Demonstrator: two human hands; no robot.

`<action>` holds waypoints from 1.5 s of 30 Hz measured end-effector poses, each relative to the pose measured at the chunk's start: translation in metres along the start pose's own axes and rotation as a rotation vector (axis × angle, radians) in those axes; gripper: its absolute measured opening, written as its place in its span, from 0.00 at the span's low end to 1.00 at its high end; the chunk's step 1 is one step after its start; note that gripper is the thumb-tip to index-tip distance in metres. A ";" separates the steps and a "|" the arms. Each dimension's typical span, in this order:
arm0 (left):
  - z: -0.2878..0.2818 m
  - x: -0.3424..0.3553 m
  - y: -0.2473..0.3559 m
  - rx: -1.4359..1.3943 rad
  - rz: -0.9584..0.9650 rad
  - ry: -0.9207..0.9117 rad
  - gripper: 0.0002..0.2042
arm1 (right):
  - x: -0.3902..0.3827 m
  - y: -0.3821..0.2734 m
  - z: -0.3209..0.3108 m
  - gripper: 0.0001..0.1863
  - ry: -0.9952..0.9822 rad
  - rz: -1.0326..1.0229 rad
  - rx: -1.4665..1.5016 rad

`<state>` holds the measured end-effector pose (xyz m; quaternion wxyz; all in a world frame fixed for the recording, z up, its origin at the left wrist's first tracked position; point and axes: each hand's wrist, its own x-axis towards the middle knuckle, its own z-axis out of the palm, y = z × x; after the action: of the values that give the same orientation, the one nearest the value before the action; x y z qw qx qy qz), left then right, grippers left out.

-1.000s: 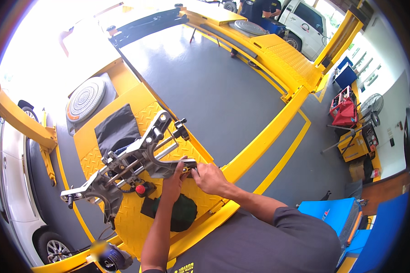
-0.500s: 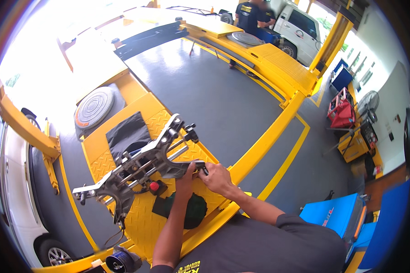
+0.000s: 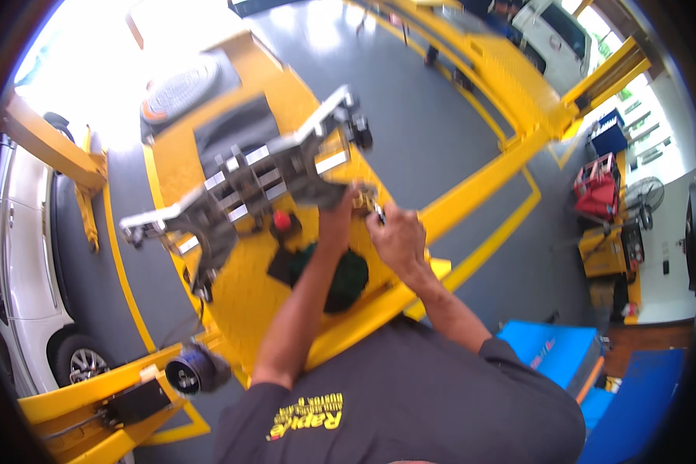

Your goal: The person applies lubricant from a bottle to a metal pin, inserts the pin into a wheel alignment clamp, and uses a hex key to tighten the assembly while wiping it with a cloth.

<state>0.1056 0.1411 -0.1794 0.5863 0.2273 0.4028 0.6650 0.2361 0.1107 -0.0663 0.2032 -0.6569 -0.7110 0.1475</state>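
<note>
A silver and black metal wheel clamp [image 3: 259, 182], blurred by motion, lies across the yellow treadplate ramp [image 3: 240, 309]. My left hand [image 3: 338, 210] grips the underside of its right-hand arm, fingers partly hidden. Beside it, my right hand [image 3: 398, 236] is closed on a small dark and metal piece [image 3: 378, 214] at that arm's end, near a brass-coloured part [image 3: 363, 201]. A red knob [image 3: 282, 220] shows below the clamp. Dark green cloth [image 3: 340, 286] rests under my left forearm, and a grey-black cloth [image 3: 228, 124] lies behind the clamp.
A turntable [image 3: 182, 87] sits farther along the ramp. A yellow crossbeam [image 3: 464, 193] runs diagonally right. A white car [image 3: 25, 247] stands left; a co-worker [image 3: 504, 14] is by a white vehicle [image 3: 553, 42]. Red bag [image 3: 595, 193], fan [image 3: 643, 197] and blue cart [image 3: 549, 352] are right.
The view has shifted, so the ramp and clamp appear higher and more of my shirt shows. Both hands stay at the clamp's right end; my right hand now sits slightly apart from the left.
</note>
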 end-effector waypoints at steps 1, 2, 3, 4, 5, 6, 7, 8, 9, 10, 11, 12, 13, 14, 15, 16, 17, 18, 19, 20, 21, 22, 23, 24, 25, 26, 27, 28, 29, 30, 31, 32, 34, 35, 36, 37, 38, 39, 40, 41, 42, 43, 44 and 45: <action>-0.001 -0.004 0.002 0.027 0.063 -0.048 0.18 | -0.009 0.001 -0.005 0.21 -0.010 -0.007 0.026; 0.000 -0.008 0.007 -0.012 0.046 -0.075 0.18 | -0.012 0.000 -0.013 0.21 -0.055 0.011 0.080; 0.002 -0.013 0.011 -0.051 0.023 -0.104 0.19 | -0.009 0.001 -0.019 0.21 -0.074 0.021 0.142; 0.007 -0.009 0.017 -0.154 -0.063 -0.122 0.22 | -0.007 0.004 -0.019 0.21 -0.115 0.025 0.179; 0.004 -0.009 0.020 -0.212 -0.088 -0.153 0.26 | -0.003 0.006 -0.021 0.21 -0.152 0.020 0.216; 0.000 -0.009 0.023 -0.270 -0.111 -0.182 0.30 | -0.002 0.008 -0.021 0.21 -0.188 0.013 0.255; 0.000 -0.008 0.026 -0.332 -0.127 -0.214 0.33 | 0.000 0.005 -0.022 0.22 -0.233 -0.003 0.202; 0.002 -0.009 0.028 -0.317 -0.114 -0.206 0.36 | 0.001 0.004 -0.021 0.22 -0.254 -0.005 0.175; 0.005 -0.010 0.029 -0.303 -0.101 -0.198 0.38 | 0.002 0.002 -0.020 0.22 -0.274 -0.008 0.148; 0.004 -0.011 0.030 -0.286 -0.086 -0.187 0.40 | 0.003 0.000 -0.017 0.22 -0.297 -0.013 0.124; 0.003 -0.010 0.030 -0.285 -0.076 -0.213 0.39 | 0.005 -0.001 -0.015 0.22 -0.300 -0.028 0.128; 0.003 -0.009 0.031 -0.292 -0.070 -0.205 0.39 | 0.007 -0.004 -0.013 0.22 -0.288 -0.036 0.138; 0.004 -0.010 0.031 -0.302 -0.066 -0.194 0.39 | 0.008 -0.005 -0.010 0.22 -0.281 -0.043 0.146; 0.005 -0.011 0.032 -0.312 -0.062 -0.182 0.39 | 0.010 -0.006 -0.008 0.22 -0.275 -0.050 0.153; 0.006 -0.012 0.032 -0.306 -0.062 -0.181 0.39 | 0.012 -0.007 -0.006 0.21 -0.270 -0.070 0.115; 0.005 -0.012 0.033 -0.299 -0.059 -0.181 0.39 | 0.014 -0.008 -0.004 0.21 -0.265 -0.093 0.080; 0.005 -0.012 0.033 -0.291 -0.056 -0.181 0.39 | 0.017 -0.009 -0.002 0.21 -0.259 -0.116 0.045; 0.005 -0.011 0.034 -0.303 -0.060 -0.179 0.39 | 0.019 -0.012 -0.001 0.21 -0.259 -0.122 0.042; 0.005 -0.011 0.033 -0.317 -0.064 -0.177 0.38 | 0.021 -0.015 0.000 0.22 -0.259 -0.129 0.037; 0.005 -0.010 0.032 -0.332 -0.068 -0.176 0.38 | 0.021 -0.017 0.001 0.22 -0.259 -0.136 0.032; 0.004 -0.010 0.031 -0.343 -0.069 -0.183 0.38 | 0.022 -0.017 0.003 0.22 -0.247 -0.137 0.026; 0.003 -0.008 0.030 -0.357 -0.070 -0.191 0.38 | 0.021 -0.016 0.006 0.22 -0.235 -0.138 0.018; 0.002 -0.009 0.030 -0.370 -0.070 -0.198 0.38 | 0.021 -0.015 0.008 0.23 -0.223 -0.140 0.010; 0.002 -0.009 0.028 -0.359 -0.069 -0.201 0.38 | 0.020 -0.015 0.006 0.23 -0.226 -0.113 0.009; 0.004 -0.010 0.031 -0.345 -0.063 -0.200 0.38 | 0.018 -0.017 0.002 0.23 -0.230 -0.092 0.011; 0.005 -0.011 0.032 -0.332 -0.057 -0.199 0.38 | 0.017 -0.018 -0.003 0.24 -0.235 -0.071 0.013; 0.004 -0.011 0.031 -0.341 -0.057 -0.191 0.38 | 0.016 -0.020 -0.009 0.24 -0.290 -0.067 -0.003; 0.004 -0.010 0.029 -0.351 -0.058 -0.189 0.37 | 0.015 -0.021 -0.017 0.24 -0.342 -0.060 -0.020; 0.004 -0.009 0.028 -0.360 -0.060 -0.186 0.37 | 0.014 -0.021 -0.020 0.24 -0.393 -0.052 -0.037; 0.003 -0.008 0.027 -0.361 -0.063 -0.187 0.37 | 0.014 -0.020 -0.017 0.24 -0.374 -0.065 -0.057; 0.002 -0.008 0.027 -0.361 -0.069 -0.193 0.37 | 0.012 -0.018 -0.012 0.24 -0.352 -0.073 -0.076; 0.002 -0.008 0.027 -0.361 -0.076 -0.200 0.37 | 0.010 -0.017 -0.009 0.24 -0.329 -0.080 -0.095; 0.002 -0.009 0.026 -0.352 -0.081 -0.203 0.37 | 0.007 -0.019 -0.007 0.23 -0.301 -0.080 -0.158; 0.001 -0.009 0.026 -0.347 -0.082 -0.205 0.36 | 0.006 -0.020 -0.006 0.23 -0.286 -0.081 -0.189; 0.001 -0.009 0.025 -0.354 -0.090 -0.199 0.36 | 0.008 -0.020 -0.008 0.23 -0.291 -0.103 -0.182; 0.001 -0.009 0.026 -0.360 -0.099 -0.195 0.36 | 0.012 -0.019 -0.010 0.23 -0.295 -0.124 -0.175; 0.002 -0.009 0.026 -0.367 -0.108 -0.191 0.36 | 0.013 -0.019 -0.011 0.22 -0.298 -0.144 -0.168; 0.001 -0.009 0.026 -0.374 -0.114 -0.193 0.36 | 0.011 -0.019 -0.008 0.22 -0.291 -0.136 -0.188; 0.000 -0.008 0.025 -0.381 -0.118 -0.195 0.36 | 0.008 -0.020 -0.001 0.22 -0.284 -0.129 -0.207; -0.001 -0.008 0.024 -0.388 -0.122 -0.197 0.35 | 0.007 -0.021 0.003 0.21 -0.277 -0.122 -0.226; -0.001 -0.006 0.023 -0.390 -0.115 -0.196 0.35 | 0.009 -0.021 0.000 0.21 -0.280 -0.138 -0.201; 0.000 -0.006 0.021 -0.395 -0.109 -0.193 0.35 | 0.014 -0.020 -0.004 0.21 -0.286 -0.153 -0.178; 0.000 -0.006 0.020 -0.400 -0.103 -0.189 0.34 | 0.016 -0.019 -0.006 0.20 -0.292 -0.168 -0.156; -0.001 -0.006 0.019 -0.405 -0.108 -0.190 0.34 | 0.015 -0.019 -0.003 0.21 -0.282 -0.169 -0.163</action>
<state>0.0947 0.1348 -0.1637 0.6902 0.1448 0.2156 0.6754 0.2202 0.1242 -0.0532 0.0590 -0.5819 -0.7947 0.1624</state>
